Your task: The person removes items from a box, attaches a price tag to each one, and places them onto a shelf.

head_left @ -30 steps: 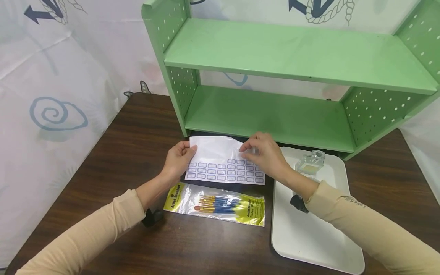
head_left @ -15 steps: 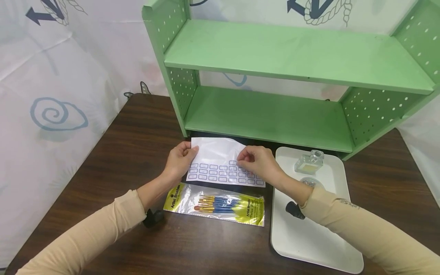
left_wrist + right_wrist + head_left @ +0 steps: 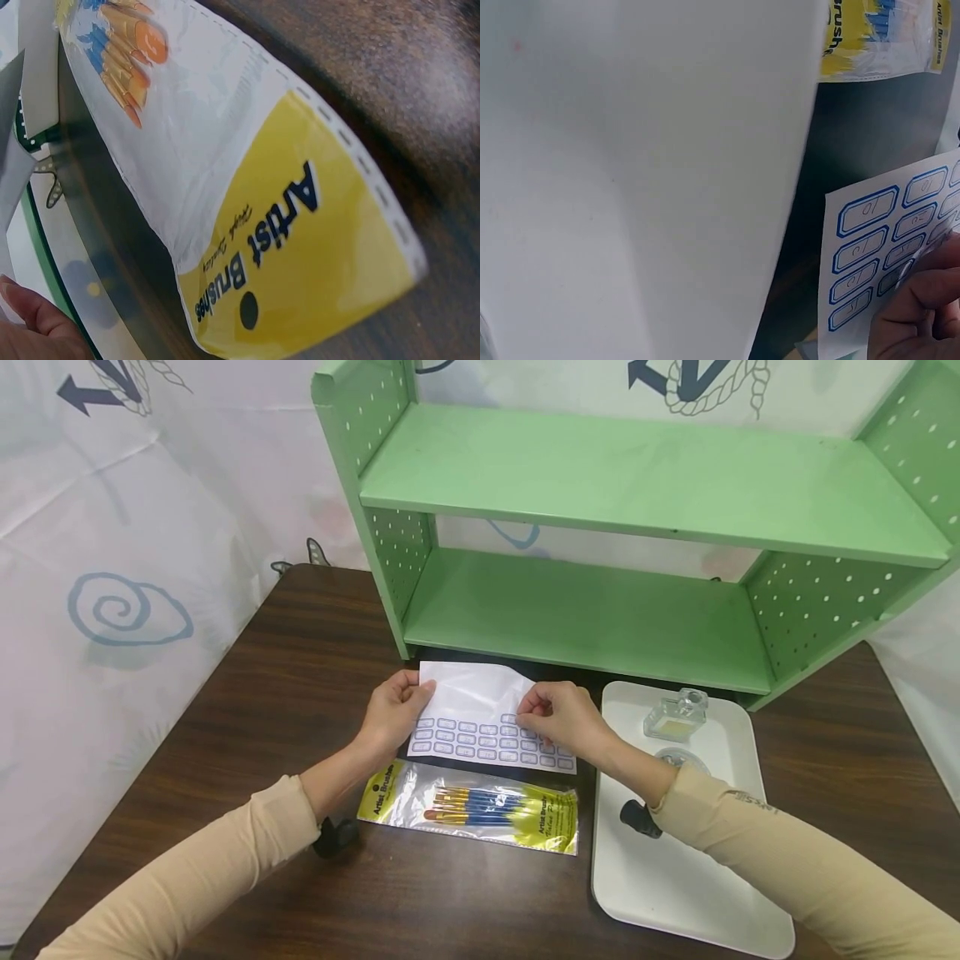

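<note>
A white sheet of sticker labels [image 3: 468, 689] stands tilted above the table in the head view, with rows of blue-framed labels on its lower part and a plain upper part. My left hand [image 3: 390, 714] pinches its left edge between thumb and fingers. At the right side, my right hand [image 3: 566, 718] has thumb and fingers together at the topmost label. The right wrist view shows these curled fingers [image 3: 922, 292] against the blue-framed labels; the exact grip is partly hidden. Just in front of the sheet lies a clear and yellow pack of artist brushes [image 3: 472, 810].
To the right is a white tray [image 3: 697, 893], bearing a square glass bottle [image 3: 675, 718] and a round clear glass piece [image 3: 682, 757], partly behind the right forearm. A green two-level shelf [image 3: 585, 602] stands at the back of the dark wooden table [image 3: 247, 718].
My right hand has come down and slightly left, its fingers closing onto the top label. The sheet and my left hand have shifted slightly right.
</note>
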Available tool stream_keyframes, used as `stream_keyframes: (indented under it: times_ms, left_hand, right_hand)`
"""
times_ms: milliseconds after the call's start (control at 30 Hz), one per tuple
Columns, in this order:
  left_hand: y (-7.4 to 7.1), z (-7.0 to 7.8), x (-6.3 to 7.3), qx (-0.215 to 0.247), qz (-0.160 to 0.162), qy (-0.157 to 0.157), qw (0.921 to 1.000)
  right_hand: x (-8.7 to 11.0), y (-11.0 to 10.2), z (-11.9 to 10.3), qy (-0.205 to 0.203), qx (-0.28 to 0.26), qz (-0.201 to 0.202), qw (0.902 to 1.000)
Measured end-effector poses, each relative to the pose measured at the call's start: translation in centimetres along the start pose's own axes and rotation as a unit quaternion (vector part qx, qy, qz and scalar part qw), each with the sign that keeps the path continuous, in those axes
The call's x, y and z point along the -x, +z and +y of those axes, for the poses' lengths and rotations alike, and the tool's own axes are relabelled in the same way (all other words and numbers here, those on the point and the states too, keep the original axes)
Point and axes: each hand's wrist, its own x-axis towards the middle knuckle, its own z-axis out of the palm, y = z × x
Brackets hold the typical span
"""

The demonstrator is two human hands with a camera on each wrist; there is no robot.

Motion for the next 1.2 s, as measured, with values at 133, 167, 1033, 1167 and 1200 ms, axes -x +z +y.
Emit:
stream_keyframes:
  times_ms: [133, 167, 1033, 1167, 1200]
  left_hand:
    - [0.07, 0.01, 0.04, -0.002, 0.001, 0.002, 1.0000]
    - [0.08, 0.01, 0.04, -0.002, 0.000, 0.003, 1.0000]
    - [0.03, -0.28, -0.02, -0.074, 0.013, 0.041, 0.9963]
    - [0.02, -0.28, -0.02, -0.081, 0.014, 0.041, 0.9958]
    - [0.02, -0.30, -0.02, -0.082, 0.014, 0.040, 0.9957]
  right_hand:
    - [-0.07, 0.03, 0.20, 0.010, -0.003, -0.004, 0.9999]
    - [-0.08, 0.02, 0.23, 0.014, -0.003, -0.005, 0.9999]
    - [0.04, 0.33, 0.14, 0.038, -0.025, -0.022, 0.9987]
    - [0.03, 0.30, 0.23, 0.050, -0.042, -0.025, 0.9976]
    - [0.03, 0.30, 0.24, 0.053, -0.048, -0.027, 0.9971]
